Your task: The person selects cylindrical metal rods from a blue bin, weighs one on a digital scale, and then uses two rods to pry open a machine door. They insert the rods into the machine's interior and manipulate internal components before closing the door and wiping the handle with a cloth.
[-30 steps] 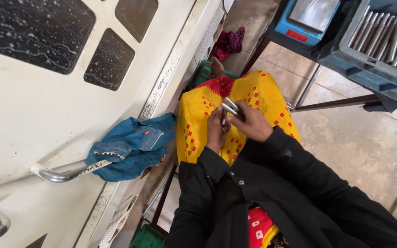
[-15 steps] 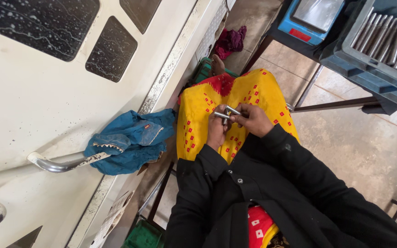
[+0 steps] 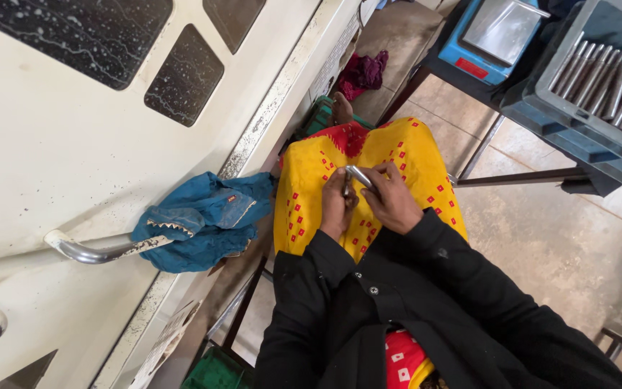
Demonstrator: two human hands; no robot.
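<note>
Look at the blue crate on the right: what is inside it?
The blue crate holds a row of grey metal rods leaning side by side. Its floor beneath them is covered, and the picture's edge cuts off the crate's far end.

- The short rod (image 3: 360, 177) was shiny, smooth metal.
- The lap cloth (image 3: 404, 155) was matt yellow fabric.
- The rag (image 3: 206, 220) was worn blue denim.
- The crate (image 3: 570, 108) was blue plastic.
</note>
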